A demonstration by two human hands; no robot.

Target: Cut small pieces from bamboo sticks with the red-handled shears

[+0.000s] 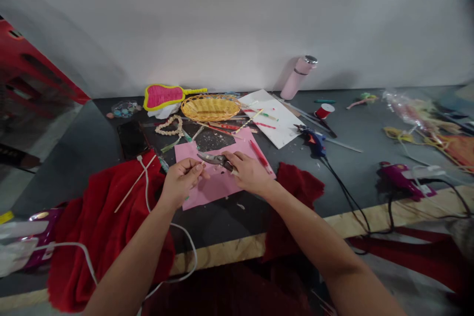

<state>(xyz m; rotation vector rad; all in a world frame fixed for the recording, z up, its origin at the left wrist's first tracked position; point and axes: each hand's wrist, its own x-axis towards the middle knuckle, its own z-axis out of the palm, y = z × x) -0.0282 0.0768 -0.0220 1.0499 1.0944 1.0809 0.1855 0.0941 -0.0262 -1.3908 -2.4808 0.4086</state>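
My right hand (pixel 246 170) is closed around a pair of pruning shears (pixel 212 158), whose curved blades point left towards my other hand. Fingers and thumb of my left hand (pixel 183 177) pinch a small, thin pale stick (pixel 203 163), mostly hidden by the fingertips. The stick's end is close to the blades; whether they touch I cannot tell. Beneath both hands lies a pink paper sheet (pixel 211 195) with small scraps on it. A red pen (pixel 260 156) rests on the sheet's right side.
Behind are a yellow basket (pixel 211 108), heart-shaped braid (pixel 168 126), pink-and-yellow paddle (pixel 165 97) and white paper (pixel 276 131). A glue gun (pixel 313 140) with trailing cable, thread spool (pixel 325 110) and pink flask (pixel 296 79) stand right. Red cloth (pixel 111 207), pale stick (pixel 135 183) and white cable (pixel 188 239) lie left.
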